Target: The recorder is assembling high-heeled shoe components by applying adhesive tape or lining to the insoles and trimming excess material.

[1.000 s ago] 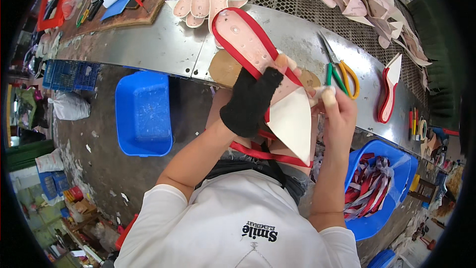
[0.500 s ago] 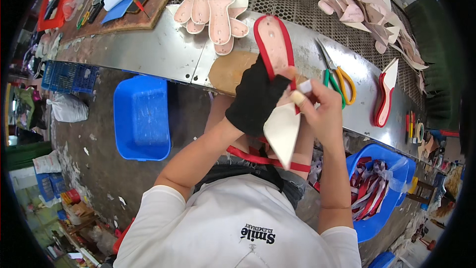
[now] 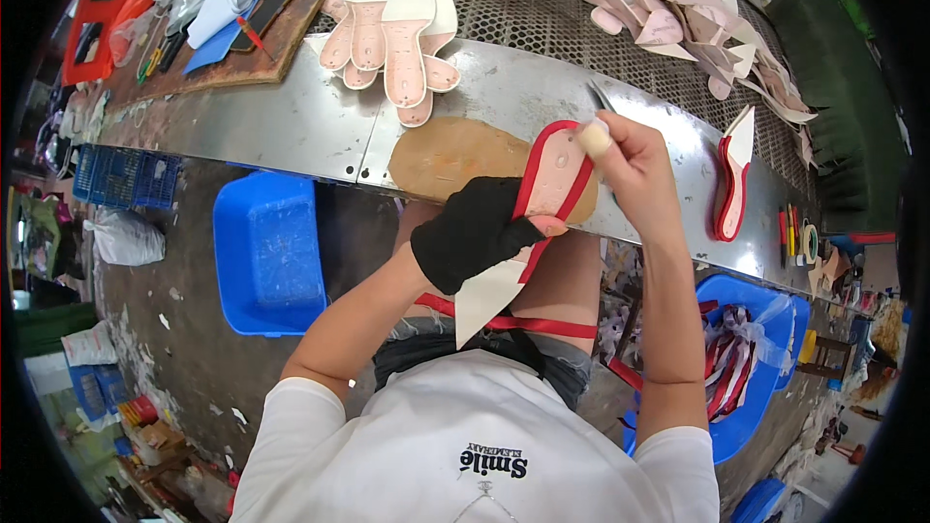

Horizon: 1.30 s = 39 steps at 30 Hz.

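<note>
My left hand (image 3: 468,232), in a black fingerless glove, grips a shoe insole (image 3: 554,170) around its narrow middle. The insole has a pink upper part edged in red trim and a pointed white toe (image 3: 489,295) aimed down toward my lap. At its rounded heel end my right hand (image 3: 630,160) is closed, the taped thumb pressing on the red edge; its fingertips are partly hidden. Behind that hand lie scissors (image 3: 599,95), of which only the blades show. A brown sole-shaped board (image 3: 436,157) rests at the bench edge under the insole. Red strip (image 3: 542,326) lies across my thighs.
Untrimmed white-edged insoles (image 3: 405,39) are stacked on the metal bench (image 3: 262,126). More pieces (image 3: 668,15) heap on the mesh behind. A red-trimmed insole pair (image 3: 733,174) lies at right. Blue tubs stand below, one at left (image 3: 269,257), another with red strips (image 3: 731,368).
The insole has turned, its heel now up and right, its toe down and left. My right hand has moved from its middle up to the heel, covering the scissor handles.
</note>
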Each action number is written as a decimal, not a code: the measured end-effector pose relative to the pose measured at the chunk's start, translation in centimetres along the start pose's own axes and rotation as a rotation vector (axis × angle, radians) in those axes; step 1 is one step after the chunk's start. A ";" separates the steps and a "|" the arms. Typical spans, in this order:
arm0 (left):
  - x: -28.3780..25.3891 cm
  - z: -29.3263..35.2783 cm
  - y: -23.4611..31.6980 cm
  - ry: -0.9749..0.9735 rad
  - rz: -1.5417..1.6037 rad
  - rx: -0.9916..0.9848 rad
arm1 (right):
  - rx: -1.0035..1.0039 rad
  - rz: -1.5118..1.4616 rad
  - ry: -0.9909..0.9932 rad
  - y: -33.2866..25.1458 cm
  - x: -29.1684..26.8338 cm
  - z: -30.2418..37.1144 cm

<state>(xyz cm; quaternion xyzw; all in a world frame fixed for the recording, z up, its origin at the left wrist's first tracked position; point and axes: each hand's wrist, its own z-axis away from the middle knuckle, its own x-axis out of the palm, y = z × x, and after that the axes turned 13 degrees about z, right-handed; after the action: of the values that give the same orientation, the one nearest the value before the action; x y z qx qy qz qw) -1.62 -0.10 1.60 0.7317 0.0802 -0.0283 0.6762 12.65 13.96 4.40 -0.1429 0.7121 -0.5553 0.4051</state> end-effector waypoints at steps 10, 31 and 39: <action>-0.4 0.1 -0.9 -0.095 -0.096 -0.063 | -0.247 0.351 0.122 -1.1 0.4 -0.5; 1.8 -0.7 -2.7 0.101 0.699 -0.146 | 0.174 0.154 0.081 -1.2 -0.5 -2.2; 1.0 -0.8 -3.6 0.135 0.902 -0.045 | 0.158 -0.283 -0.063 1.1 3.4 3.2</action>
<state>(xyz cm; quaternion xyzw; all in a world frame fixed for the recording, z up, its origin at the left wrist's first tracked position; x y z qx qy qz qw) -1.30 1.04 -2.01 0.6790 -0.2018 0.3185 0.6299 13.13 9.97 1.80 -0.2269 0.6257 -0.6565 0.3550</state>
